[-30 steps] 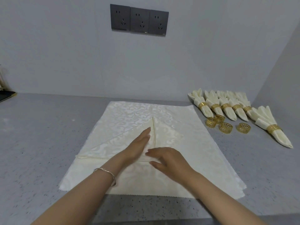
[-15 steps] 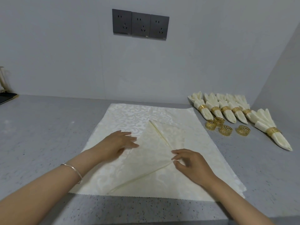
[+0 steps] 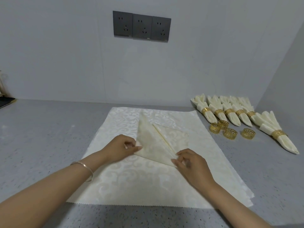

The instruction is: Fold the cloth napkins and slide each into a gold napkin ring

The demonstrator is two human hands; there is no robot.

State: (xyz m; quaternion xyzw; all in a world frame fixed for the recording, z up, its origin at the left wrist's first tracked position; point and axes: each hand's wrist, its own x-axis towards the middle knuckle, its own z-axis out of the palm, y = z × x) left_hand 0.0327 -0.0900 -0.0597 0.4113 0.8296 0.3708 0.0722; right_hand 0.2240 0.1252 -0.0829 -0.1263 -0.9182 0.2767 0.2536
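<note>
1. While it rests on the stack of flat napkins [image 3: 148, 186], the half-folded cream napkin [image 3: 153, 145] forms a narrow triangle. Its tip points away from the person and its long crease slants from far left to near right.
2. The left hand [image 3: 120, 148] pinches the triangle's left corner, and the right hand [image 3: 189, 162] pinches the near-right corner. Both are closed on the cloth, at opposite ends of its base.
3. The fold looks unfinished. The left flap probably has to swing right, toward the crease, and the left hand is nearer to it.
4. 4 loose gold napkin rings [image 3: 230, 133] sit on the grey countertop [image 3: 41, 137], beyond and to the right of the stack. They are nearer the right hand, so that hand has the shorter reach.
5. 6 finished napkins [image 3: 236, 116], each already in a ring, lie fanned behind the loose ones, by the wall.
</note>
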